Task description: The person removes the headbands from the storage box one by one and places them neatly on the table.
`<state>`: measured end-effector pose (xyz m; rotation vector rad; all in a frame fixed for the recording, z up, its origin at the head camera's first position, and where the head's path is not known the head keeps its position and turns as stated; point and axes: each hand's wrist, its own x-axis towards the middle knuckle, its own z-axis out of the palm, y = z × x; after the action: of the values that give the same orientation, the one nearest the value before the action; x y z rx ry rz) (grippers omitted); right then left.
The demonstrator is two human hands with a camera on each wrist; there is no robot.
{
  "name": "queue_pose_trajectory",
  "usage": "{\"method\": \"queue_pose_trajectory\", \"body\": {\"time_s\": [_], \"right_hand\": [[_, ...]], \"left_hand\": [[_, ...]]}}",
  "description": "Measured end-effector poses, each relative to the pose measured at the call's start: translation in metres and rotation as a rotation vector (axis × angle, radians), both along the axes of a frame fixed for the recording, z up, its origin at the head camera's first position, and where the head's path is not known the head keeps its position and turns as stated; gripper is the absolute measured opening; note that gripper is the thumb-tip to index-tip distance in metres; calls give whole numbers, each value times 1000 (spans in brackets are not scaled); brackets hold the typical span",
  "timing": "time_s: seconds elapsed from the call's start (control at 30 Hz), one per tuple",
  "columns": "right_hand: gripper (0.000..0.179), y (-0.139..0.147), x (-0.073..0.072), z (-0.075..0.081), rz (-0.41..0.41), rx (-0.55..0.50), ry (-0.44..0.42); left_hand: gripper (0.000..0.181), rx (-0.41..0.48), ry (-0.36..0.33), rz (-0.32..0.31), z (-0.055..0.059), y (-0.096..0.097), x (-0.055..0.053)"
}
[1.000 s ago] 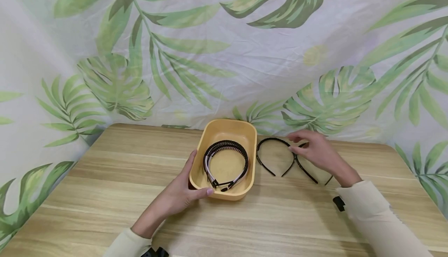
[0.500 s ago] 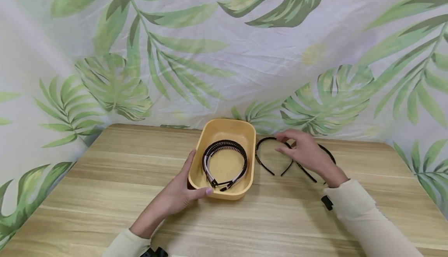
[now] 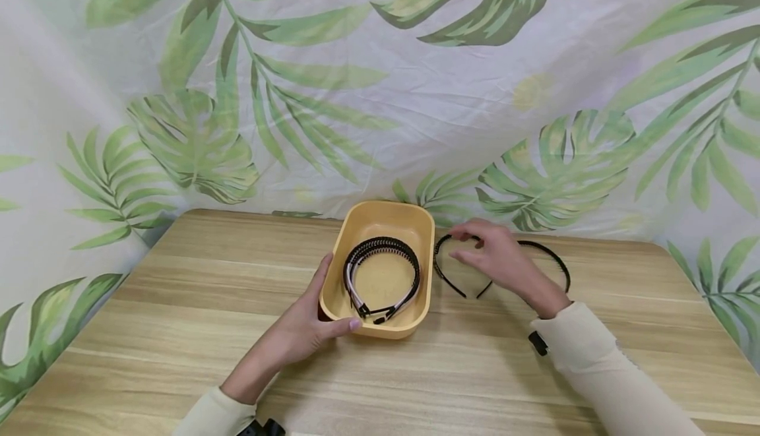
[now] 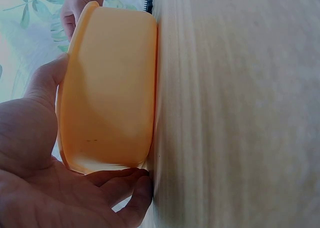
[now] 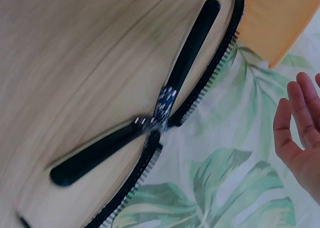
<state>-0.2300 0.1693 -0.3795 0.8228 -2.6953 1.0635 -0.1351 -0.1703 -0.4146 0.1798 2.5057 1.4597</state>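
Observation:
Inside a yellow plastic bin (image 3: 388,215) lies a stack of several headbands (image 3: 386,245), black with some pale lilac. My left hand (image 3: 297,330) holds the bin at its near left corner, thumb on the rim; the left wrist view shows fingers bent against its lower edge. To the bin's right, a black toothed headband (image 3: 451,284) lies on the table, and a second black headband (image 3: 567,278) lies beyond it. Over the nearer one hovers my right hand (image 3: 499,251), its fingers parted and holding nothing. The right wrist view shows the two headbands' ends (image 5: 187,52) meeting or crossing.
The wood-grain table (image 3: 196,304) runs out to both sides. Behind it hangs a white cloth (image 3: 332,146) printed with green leaves, close to the bin's far end.
My right hand has moved left, from between the two loose headbands to above the one nearer the bin. The left hand and the bin have stayed put.

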Motion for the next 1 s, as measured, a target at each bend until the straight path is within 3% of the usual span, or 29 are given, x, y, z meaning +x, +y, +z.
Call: {"method": "queue_pose_trajectory", "body": {"time_s": [0.43,1.0], "right_hand": [[34,-29,-2,-5,70,-10,-11],[32,-58,-6,-8,95,-3,27]], "left_hand": [[126,6,7,0,0,0,0],[125,10,11,1,-1,0,0]]}}
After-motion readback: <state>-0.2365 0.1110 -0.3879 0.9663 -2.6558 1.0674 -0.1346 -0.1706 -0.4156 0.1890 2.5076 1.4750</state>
